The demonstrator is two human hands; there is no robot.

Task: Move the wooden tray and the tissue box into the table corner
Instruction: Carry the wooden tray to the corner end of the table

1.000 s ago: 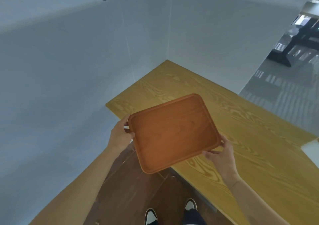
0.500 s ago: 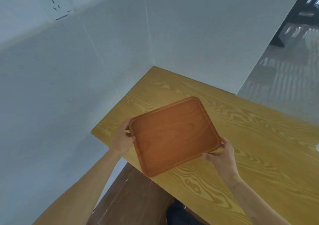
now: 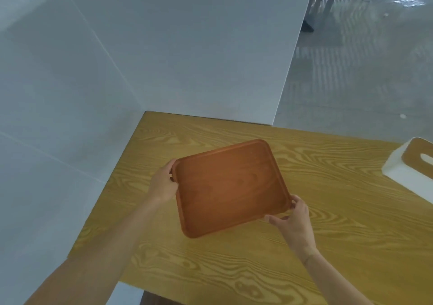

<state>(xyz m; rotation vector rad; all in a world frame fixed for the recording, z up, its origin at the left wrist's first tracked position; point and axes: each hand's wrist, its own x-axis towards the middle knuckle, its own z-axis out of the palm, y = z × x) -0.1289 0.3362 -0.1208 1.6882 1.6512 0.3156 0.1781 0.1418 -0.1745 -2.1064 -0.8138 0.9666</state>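
Gripping opposite edges, left hand (image 3: pixel 164 184) and right hand (image 3: pixel 293 222) hold wooden tray (image 3: pixel 230 187).

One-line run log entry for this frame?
phase: carrying | wooden tray: held by left hand, right hand, above table | tissue box: untouched, right edge
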